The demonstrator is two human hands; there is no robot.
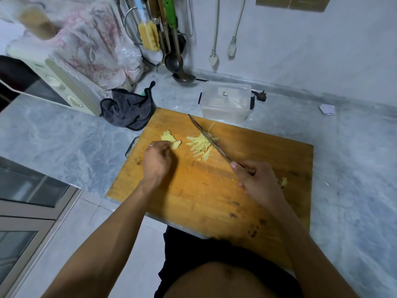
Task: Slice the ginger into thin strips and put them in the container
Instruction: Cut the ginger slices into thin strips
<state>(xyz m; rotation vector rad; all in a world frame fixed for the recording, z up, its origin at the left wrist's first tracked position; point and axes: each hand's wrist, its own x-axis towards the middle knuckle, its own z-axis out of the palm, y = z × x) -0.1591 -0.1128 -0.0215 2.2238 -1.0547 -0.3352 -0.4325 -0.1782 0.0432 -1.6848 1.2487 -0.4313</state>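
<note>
A wooden cutting board (206, 190) lies on the grey marble desk (64, 136). The left hand (158, 157) curls its fingertips on the ginger slices (170, 139) near the board's far left corner. The right hand (255, 179) is clamped round the handle of the knife (209, 140), whose blade runs away from the person and lies along the right side of the pile of ginger strips (200, 146) in the middle of the board's far half. A small scrap of ginger (283, 182) sits just right of the right hand. The clear plastic container (225, 101), lidless, stands on the desk just beyond the board's far edge, with something pale inside that I cannot make out. A dark cloth (129, 109) is heaped at the board's far left corner, beside a cream appliance (64, 84). Ladles (178, 65) and utensils hang at the wall, two plugs (222, 54) dangle to their right, and a folded paper (327, 109) lies far right
</note>
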